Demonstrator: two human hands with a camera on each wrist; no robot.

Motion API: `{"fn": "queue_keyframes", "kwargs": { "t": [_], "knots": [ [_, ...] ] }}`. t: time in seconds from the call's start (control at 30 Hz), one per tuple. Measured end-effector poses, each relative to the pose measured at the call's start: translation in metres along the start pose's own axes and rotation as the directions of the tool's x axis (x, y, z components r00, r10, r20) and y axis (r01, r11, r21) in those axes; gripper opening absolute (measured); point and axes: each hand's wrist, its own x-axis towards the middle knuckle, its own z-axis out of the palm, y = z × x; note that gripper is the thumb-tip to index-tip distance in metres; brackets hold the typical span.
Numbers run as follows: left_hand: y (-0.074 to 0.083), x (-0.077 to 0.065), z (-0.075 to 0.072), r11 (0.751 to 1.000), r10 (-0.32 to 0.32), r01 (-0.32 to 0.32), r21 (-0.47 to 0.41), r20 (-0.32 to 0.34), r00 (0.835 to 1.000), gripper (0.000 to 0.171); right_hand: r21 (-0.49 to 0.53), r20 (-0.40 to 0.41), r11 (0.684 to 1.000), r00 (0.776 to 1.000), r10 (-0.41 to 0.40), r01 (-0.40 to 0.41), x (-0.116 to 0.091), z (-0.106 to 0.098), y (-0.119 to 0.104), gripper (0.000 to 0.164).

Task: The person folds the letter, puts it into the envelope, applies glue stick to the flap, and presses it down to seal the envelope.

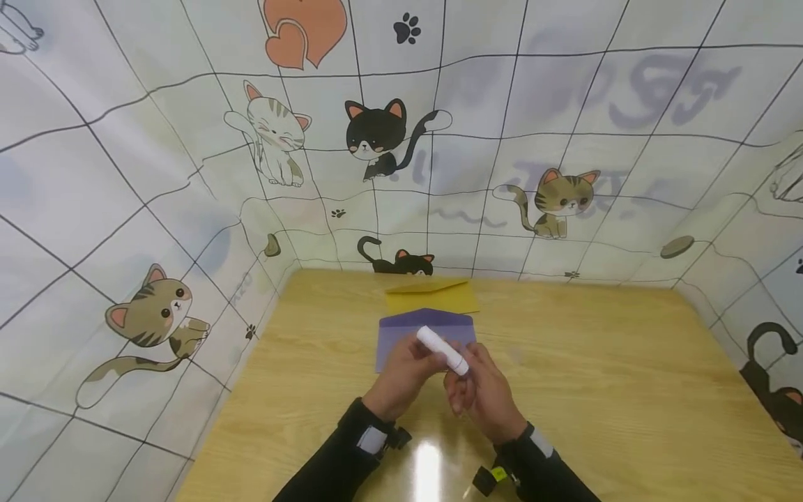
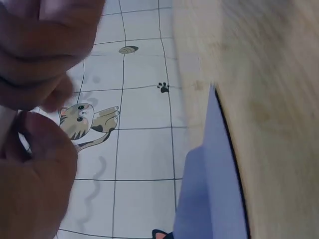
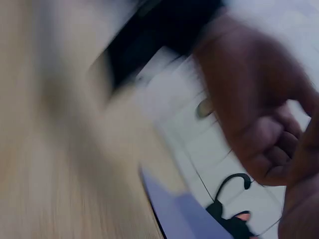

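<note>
A white glue stick (image 1: 437, 345) is held slantwise between both hands, above the lower part of a purple envelope (image 1: 390, 343). My left hand (image 1: 401, 376) grips its body between thumb and fingers. At the end with the seam, the right hand (image 1: 491, 396) pinches it, the other fingers curled beneath. The left wrist view catches only a sliver of the glue stick (image 2: 5, 124) at the left edge. Blur and the hands hide it in the right wrist view. The purple envelope's darker flap (image 1: 426, 318) points away from me.
Behind the purple envelope lies a yellow envelope (image 1: 433, 300), its flap slightly raised. Both are on a light wooden table (image 1: 615, 376). A white curtain (image 1: 477, 160) with grid lines and cartoon cats encloses the table at the back and sides.
</note>
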Motion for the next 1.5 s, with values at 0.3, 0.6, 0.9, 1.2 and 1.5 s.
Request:
{"fn": "queue_keyframes", "kwargs": {
  "t": [0.3,0.6,0.9,1.2,1.5],
  "knots": [
    [0.000,0.001,0.002,0.998,-0.059,0.061,0.010,-0.111,0.992,0.047,-0.959,0.134,0.157,0.864,-0.486,0.236,0.001,0.001,-0.003,0.051],
    [-0.002,-0.001,-0.001,1.000,0.005,-0.005,-0.002,0.008,1.000,0.025,0.022,-0.009,0.999,0.999,0.037,-0.036,0.000,0.000,-0.003,0.020],
    [-0.003,0.007,-0.004,0.989,-0.122,0.116,-0.091,-0.064,0.991,0.040,-0.870,0.039,0.409,0.867,-0.497,0.274,0.017,-0.001,0.004,0.064],
    [-0.012,0.017,-0.051,0.470,0.118,-0.028,0.882,-0.031,0.993,0.029,-0.822,-0.251,0.561,0.948,-0.194,-0.103,0.078,-0.049,-0.008,0.028],
    [-0.052,0.016,-0.065,-0.186,0.210,-0.155,0.970,0.193,0.958,0.013,-0.851,-0.194,0.483,0.978,0.074,-0.205,0.123,-0.052,0.019,0.036]
  ]
}}
